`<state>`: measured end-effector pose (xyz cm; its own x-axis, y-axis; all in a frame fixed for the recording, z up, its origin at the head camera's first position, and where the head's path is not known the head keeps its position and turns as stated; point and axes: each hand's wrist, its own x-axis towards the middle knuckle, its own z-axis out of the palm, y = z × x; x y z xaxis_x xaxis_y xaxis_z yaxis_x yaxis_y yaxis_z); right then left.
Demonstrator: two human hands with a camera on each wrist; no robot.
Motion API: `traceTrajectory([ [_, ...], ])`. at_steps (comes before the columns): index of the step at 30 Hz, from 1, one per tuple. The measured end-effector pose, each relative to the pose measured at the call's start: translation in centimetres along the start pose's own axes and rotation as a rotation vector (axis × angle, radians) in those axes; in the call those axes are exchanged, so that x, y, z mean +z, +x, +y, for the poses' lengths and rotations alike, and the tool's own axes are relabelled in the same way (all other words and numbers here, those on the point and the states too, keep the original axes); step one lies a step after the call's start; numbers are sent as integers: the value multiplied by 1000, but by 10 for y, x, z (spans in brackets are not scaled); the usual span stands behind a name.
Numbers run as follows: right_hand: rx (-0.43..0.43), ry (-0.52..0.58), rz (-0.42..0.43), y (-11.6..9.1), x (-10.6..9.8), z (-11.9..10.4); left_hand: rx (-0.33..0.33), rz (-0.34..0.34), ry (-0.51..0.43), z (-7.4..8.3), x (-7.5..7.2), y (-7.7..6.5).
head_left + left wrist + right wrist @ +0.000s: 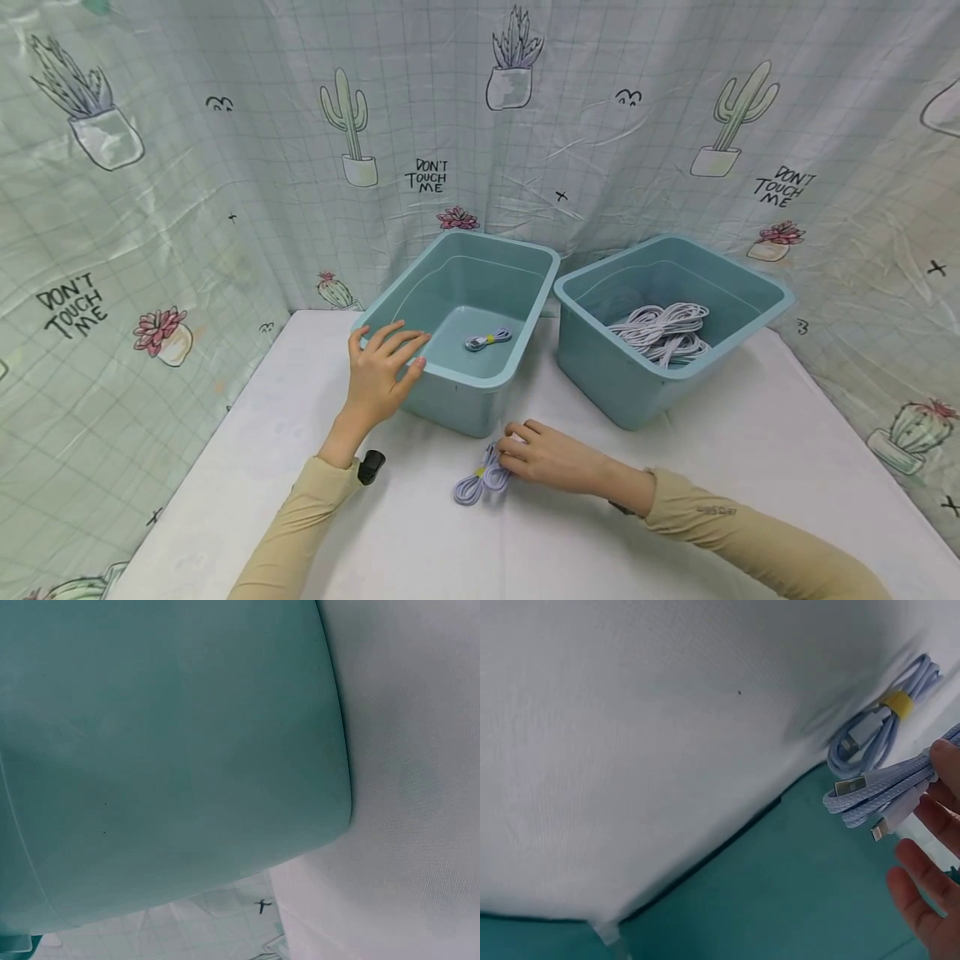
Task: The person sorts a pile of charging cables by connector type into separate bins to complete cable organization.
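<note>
My right hand (553, 457) pinches a coiled lavender USB cable (881, 787) just in front of the left bin. Its two metal plugs stick out of the coil in the right wrist view. A second coiled cable (889, 724), bound with a yellow tie, lies on the white tabletop beside it. My left hand (378, 375) is at the near left corner of the left teal bin (468, 383), its fingers spread over the rim. Inside that bin lies one coiled cable (487, 338) with a yellow tie. The left wrist view shows only the bin's outer wall (172, 765) and the tablecloth.
To the right stands a second teal bin (615, 392) with a heap of white coiled cables (663, 329) inside. A curtain (465, 125) printed with cacti surrounds the table (420, 542) at the back and sides. The two bins nearly touch at their rims.
</note>
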<state>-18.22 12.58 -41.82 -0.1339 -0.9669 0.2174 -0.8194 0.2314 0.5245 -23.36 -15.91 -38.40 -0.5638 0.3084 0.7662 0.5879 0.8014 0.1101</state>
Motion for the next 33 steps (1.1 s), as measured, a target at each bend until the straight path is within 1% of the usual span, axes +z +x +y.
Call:
traceTrajectory([
  [2,4,-7,12,-1,-4,2,1,2,-2,0,0,0],
  [8,-5,-45,8,-5,-16,12,-2,-3,-7,1,0,0],
  [13,-14,-74,18,-9,-30,22,-9,-13,-7,1,-1,0],
  [16,-10,-78,-6,-11,-41,29,-11,-14,-9,2,-1,1],
  [20,4,-94,-58,-13,-57,39,-16,-18,-9,1,-2,1],
  [22,12,-108,-65,-15,-63,44,-17,-20,-7,1,-2,1],
  [27,26,-132,-37,-18,-79,60,-15,-21,-8,1,-2,1],
  [33,56,-117,20,-20,-96,84,-18,-20,-15,1,-2,0],
])
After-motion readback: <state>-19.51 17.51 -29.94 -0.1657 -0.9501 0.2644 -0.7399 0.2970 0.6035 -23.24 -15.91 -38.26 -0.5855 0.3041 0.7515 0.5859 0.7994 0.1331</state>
